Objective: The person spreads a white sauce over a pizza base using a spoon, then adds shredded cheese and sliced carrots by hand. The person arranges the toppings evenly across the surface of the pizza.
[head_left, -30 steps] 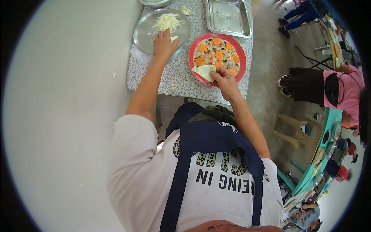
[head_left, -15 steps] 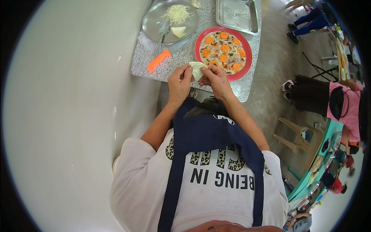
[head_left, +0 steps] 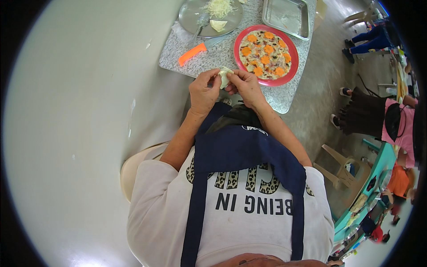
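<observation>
Between my two hands, just off the near edge of the table, is a thin pale green cabbage leaf piece, folded or curled. My left hand pinches its left side with thumb and fingertips. On the other side my right hand grips it, thumb on top. Just beyond the right hand lies a red plate of a pale mixture topped with orange flower-shaped slices. A knife with an orange handle rests to the left, its blade pointing toward the plates.
A round metal plate at the back holds pale shreds, a pale wedge and a spoon. Right of it sits a rectangular metal tray. A wall closes off the left; people and a chair are to the right.
The leaf piece, spread flatter before, is now folded smaller between my fingers. The view has shifted, so the table things appear farther up and right.
</observation>
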The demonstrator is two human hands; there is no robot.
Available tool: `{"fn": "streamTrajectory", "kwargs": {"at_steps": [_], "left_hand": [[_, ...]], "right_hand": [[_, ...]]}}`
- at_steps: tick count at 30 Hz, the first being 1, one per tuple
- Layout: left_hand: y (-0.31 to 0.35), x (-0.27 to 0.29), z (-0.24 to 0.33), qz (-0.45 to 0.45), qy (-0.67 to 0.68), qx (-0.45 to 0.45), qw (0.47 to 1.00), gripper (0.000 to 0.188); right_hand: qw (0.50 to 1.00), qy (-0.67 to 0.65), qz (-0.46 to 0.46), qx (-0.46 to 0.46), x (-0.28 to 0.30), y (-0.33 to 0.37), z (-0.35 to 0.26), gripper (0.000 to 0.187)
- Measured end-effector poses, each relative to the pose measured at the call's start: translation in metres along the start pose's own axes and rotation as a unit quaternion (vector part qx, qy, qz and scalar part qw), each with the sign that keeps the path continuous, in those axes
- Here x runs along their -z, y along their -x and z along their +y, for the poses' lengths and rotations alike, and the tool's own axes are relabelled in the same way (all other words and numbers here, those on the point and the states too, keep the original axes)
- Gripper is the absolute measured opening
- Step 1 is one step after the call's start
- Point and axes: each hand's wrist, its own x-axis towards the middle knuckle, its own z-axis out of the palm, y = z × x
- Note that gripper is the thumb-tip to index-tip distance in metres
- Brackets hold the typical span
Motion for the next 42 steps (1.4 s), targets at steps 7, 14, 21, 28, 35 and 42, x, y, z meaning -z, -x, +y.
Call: {"fn": "streamTrajectory", "kwargs": {"at_steps": [7,14,21,28,35,42], "left_hand": [[-0.005,0.004,-0.005,0.002,0.173,0.183,0.968,0.016],[-0.016,0.021,-0.008,-0.125,0.147,0.219,0.956,0.022],[-0.014,0.023,-0.022,-0.123,0.218,0.242,0.938,0.024],[-0.013,0.032,-0.023,-0.173,0.134,0.235,0.947,0.025],[-0.017,0.048,-0.021,-0.308,0.032,0.233,0.922,0.022],[-0.014,0.059,-0.045,-0.311,0.053,0.254,0.914,0.020]], "right_hand": [[1.000,-0.016,-0.006,-0.027,-0.003,0.000,-0.003,0.023],[0.998,0.052,-0.041,-0.007,0.001,-0.006,-0.004,0.023],[0.997,0.045,-0.053,-0.040,-0.004,-0.008,-0.005,0.024],[0.969,0.212,-0.047,0.118,-0.011,-0.009,-0.007,0.032],[0.953,0.261,-0.098,0.119,-0.014,-0.010,-0.009,0.026],[0.937,0.291,-0.151,0.123,-0.026,-0.016,-0.011,0.022]]}}
